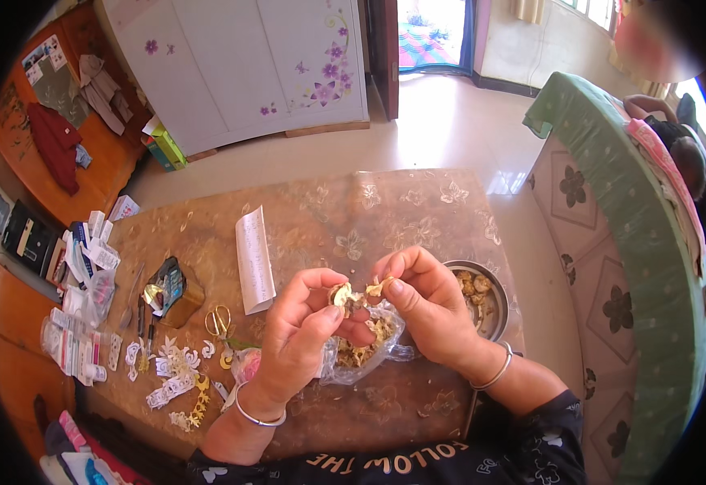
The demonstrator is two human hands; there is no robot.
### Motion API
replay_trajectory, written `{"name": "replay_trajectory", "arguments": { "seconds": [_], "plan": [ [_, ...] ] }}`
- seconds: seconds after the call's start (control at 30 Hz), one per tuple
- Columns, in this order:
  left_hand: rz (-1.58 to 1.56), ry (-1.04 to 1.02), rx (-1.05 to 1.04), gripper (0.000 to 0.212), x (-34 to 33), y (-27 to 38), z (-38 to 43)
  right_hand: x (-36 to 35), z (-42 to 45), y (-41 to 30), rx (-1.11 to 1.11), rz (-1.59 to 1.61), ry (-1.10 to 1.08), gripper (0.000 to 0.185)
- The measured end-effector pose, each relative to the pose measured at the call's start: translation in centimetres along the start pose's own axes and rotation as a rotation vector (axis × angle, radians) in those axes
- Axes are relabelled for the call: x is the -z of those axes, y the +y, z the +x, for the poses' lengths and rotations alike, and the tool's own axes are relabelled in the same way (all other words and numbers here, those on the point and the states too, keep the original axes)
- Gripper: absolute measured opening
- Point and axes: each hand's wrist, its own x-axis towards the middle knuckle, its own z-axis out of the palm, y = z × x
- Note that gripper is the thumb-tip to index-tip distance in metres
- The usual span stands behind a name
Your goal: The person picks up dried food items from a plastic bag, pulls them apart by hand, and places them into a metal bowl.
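Observation:
My left hand (307, 333) pinches a pale yellow, brown-edged dried piece (342, 297) between thumb and fingers. A small yellowish fragment (378, 286) is between the thumb and forefinger of my right hand (435, 309). Both hands are raised close together over the table. Beneath them lies an open see-through plastic bag (383, 330) of crumpled yellow-brown bits, partly hidden by my left hand. Past my right hand stands a round metal pan (501, 303) with several brownish lumps (477, 288) in it. I cannot tell exactly what the dried pieces are.
A folded paper with writing (256, 260) stands on the patterned table (322, 224). Gold-handled scissors (218, 321), paper cut-outs (177, 364), a brown container (183, 300) and medicine boxes (77, 339) lie left. A person (686, 157) is behind the green-covered sofa back (626, 212).

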Motion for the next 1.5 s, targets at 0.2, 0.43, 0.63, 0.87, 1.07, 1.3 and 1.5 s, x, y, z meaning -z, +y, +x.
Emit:
{"name": "replay_trajectory", "arguments": {
  "seconds": [0.2,0.43,0.63,0.87,1.07,1.3,1.5],
  "plan": [
    [-0.048,0.074,-0.027,0.024,0.3,1.0,0.1,-0.3,-0.5,-1.8,0.043,-0.034,-0.136,0.010],
    [-0.086,-0.039,0.012,0.027,0.8,1.3,0.0,-3.0,-1.0,-4.5,0.257,0.181,-0.848,0.012],
    [-0.141,-0.125,0.004,0.032,1.3,1.3,0.0,-3.5,-0.1,-4.1,0.358,0.280,-0.945,0.013],
    [-0.020,-0.144,-0.011,0.031,1.0,1.0,0.0,-0.3,0.4,-3.4,0.068,-0.435,-0.239,0.016],
    [0.282,-0.114,-0.131,0.028,0.5,0.2,0.2,-0.7,0.4,-1.6,-0.131,-0.308,-0.151,0.020],
    [0.560,-0.034,-0.240,0.024,0.3,0.0,0.3,-0.2,0.4,-0.2,-0.005,-0.379,-0.146,0.024],
    [0.800,-0.024,-0.351,0.025,0.6,-0.7,0.4,-0.3,0.3,0.4,-0.087,-0.511,-0.055,0.021]
  ]
}}
